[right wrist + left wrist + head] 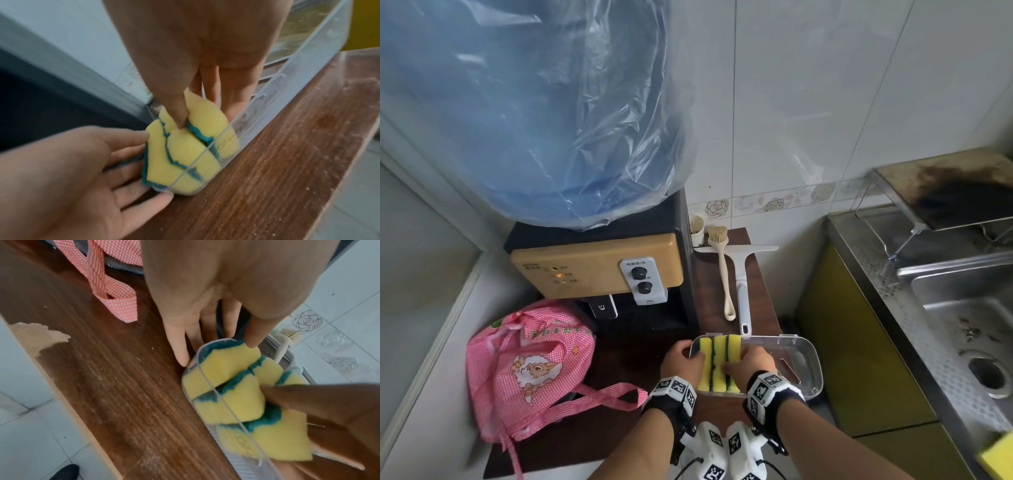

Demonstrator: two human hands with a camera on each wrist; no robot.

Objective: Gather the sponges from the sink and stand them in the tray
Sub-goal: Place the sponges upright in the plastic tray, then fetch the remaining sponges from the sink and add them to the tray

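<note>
- Nearest the body, on the dark wooden worktop, the clear plastic tray holds three yellow-and-green sponges on edge, long axes running away.
- Left hand braces the tray's end — fingers straight.
- Right hand pinches the rightmost sponge.
- Farther right, one more yellow sponge waits by the steel sink.

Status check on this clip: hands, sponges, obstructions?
Left hand open, steadying tray end. Right hand pinching third sponge. Three sponges on edge in tray; a fourth by sink. No obstructions.
</note>
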